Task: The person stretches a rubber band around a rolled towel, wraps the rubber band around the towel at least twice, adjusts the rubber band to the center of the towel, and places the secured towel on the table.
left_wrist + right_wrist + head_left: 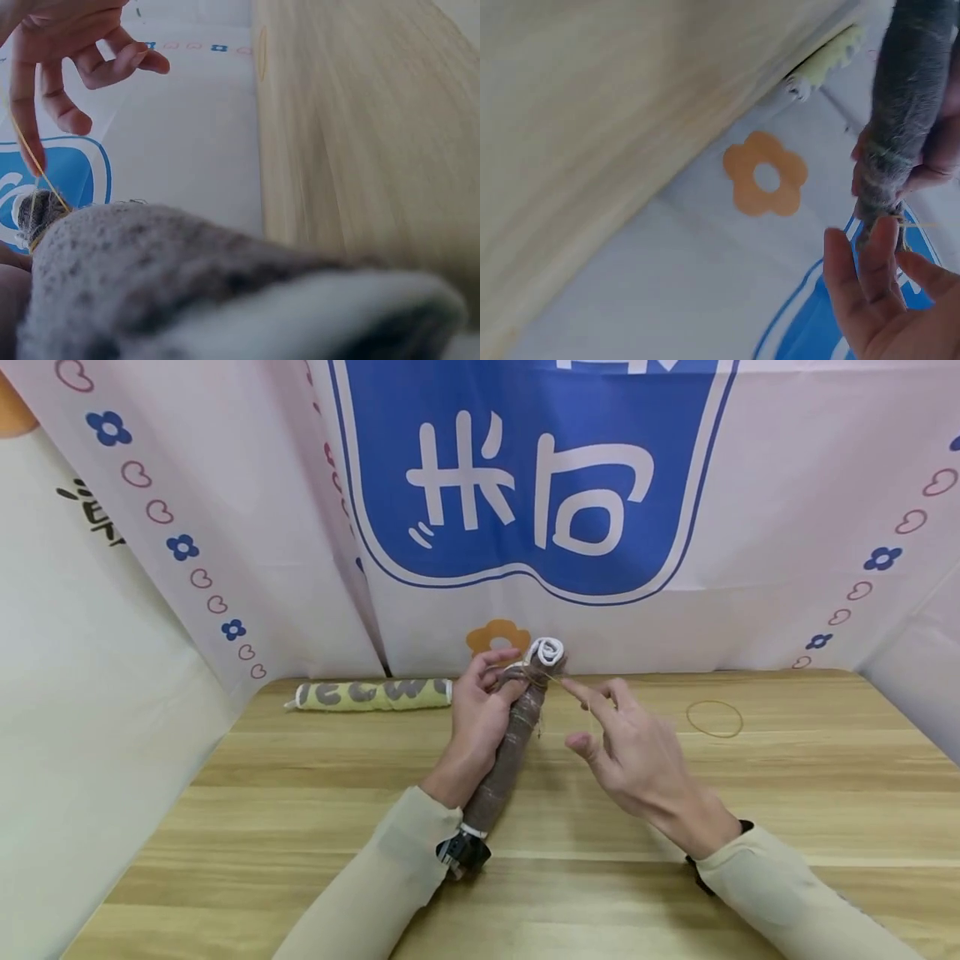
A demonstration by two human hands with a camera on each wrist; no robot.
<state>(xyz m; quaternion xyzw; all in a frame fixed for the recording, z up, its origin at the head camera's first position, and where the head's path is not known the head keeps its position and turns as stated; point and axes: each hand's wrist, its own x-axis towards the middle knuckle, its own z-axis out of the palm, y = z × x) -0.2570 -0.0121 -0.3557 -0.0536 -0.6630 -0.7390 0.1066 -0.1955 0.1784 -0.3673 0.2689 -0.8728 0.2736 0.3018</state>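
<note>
A grey-brown towel (501,777), rolled into a long tube with a white spiral end, stands tilted with that end up and away. My left hand (477,714) grips it near the upper end, thumb and fingers round it. A thin yellow rubber band (36,148) runs round the roll just under this end and is pulled out to my right hand (648,768). In the head view the right index fingertip is close beside the roll with the band at it. The right thumb stands apart, and the fingers are spread.
A second rolled towel (375,695), yellow-green with grey marks, lies at the back left of the wooden table (600,893). Another rubber band (714,737) lies flat at the right. A printed cloth backdrop (787,527) hangs behind the table's back edge.
</note>
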